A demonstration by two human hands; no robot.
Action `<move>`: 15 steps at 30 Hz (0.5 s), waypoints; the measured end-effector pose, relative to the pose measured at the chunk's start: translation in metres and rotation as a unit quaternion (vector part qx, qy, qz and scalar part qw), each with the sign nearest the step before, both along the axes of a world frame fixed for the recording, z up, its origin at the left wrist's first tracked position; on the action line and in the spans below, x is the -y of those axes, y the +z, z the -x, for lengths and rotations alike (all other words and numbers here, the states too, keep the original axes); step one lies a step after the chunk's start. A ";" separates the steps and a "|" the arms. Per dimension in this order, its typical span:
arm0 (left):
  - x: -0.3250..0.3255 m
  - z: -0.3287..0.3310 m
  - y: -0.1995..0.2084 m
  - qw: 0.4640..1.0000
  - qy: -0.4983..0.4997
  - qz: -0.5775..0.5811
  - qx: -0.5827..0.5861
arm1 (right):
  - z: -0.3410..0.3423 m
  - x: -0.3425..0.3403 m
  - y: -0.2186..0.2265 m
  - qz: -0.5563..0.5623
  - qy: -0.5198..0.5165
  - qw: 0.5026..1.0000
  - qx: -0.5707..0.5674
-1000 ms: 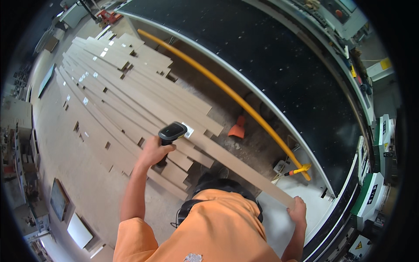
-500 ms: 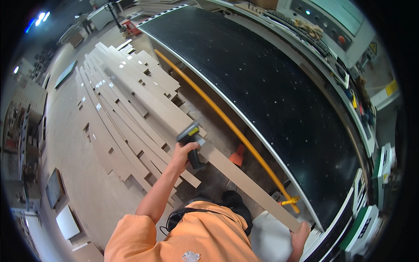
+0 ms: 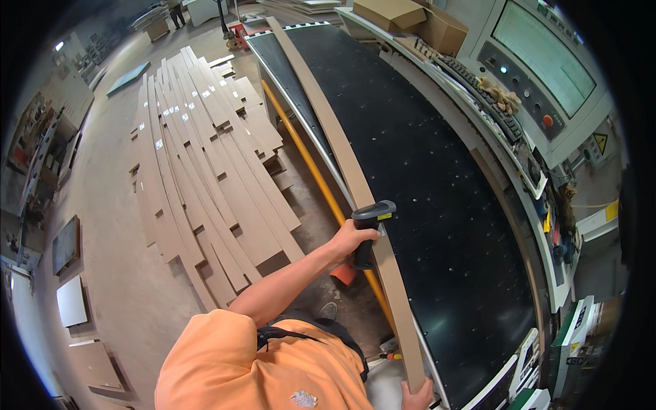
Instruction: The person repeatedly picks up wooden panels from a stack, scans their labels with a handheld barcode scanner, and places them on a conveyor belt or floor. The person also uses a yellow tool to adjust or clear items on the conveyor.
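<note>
My left hand point(image 3: 348, 240) is closed round the grip of a black handheld barcode scanner point(image 3: 373, 214) with a yellow label. The scanner's head is over a long, narrow brown board point(image 3: 339, 145); whether my left fingers also touch the board is hidden. At the board's near end my right hand point(image 3: 418, 395) grips it, thumb on top. The board runs along and over the left edge of a black table point(image 3: 444, 184) dotted with small studs or holes, its far end reaching the table's striped far edge.
Long brown boards point(image 3: 205, 171) are spread in rows on the floor to the left. Along the table's left side runs a yellow bar point(image 3: 311, 164), with an orange object point(image 3: 344, 275) below. At the right stand a control panel point(image 3: 523, 89) with screen and a keyboard point(image 3: 478, 89).
Both hands have carried the long board rightward, from above the floor boards to over the black table. The scanner has moved along in my left hand. My view has shifted too.
</note>
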State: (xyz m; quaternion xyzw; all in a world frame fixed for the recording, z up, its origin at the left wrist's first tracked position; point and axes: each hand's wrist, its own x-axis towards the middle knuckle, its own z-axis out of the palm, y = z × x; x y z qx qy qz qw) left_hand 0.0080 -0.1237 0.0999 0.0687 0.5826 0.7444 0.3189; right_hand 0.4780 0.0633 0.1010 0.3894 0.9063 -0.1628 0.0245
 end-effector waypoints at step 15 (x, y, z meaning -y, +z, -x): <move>0.097 -0.031 -0.021 0.993 -0.021 0.109 -0.042 | 0.101 -0.102 0.036 -0.022 0.052 0.998 0.035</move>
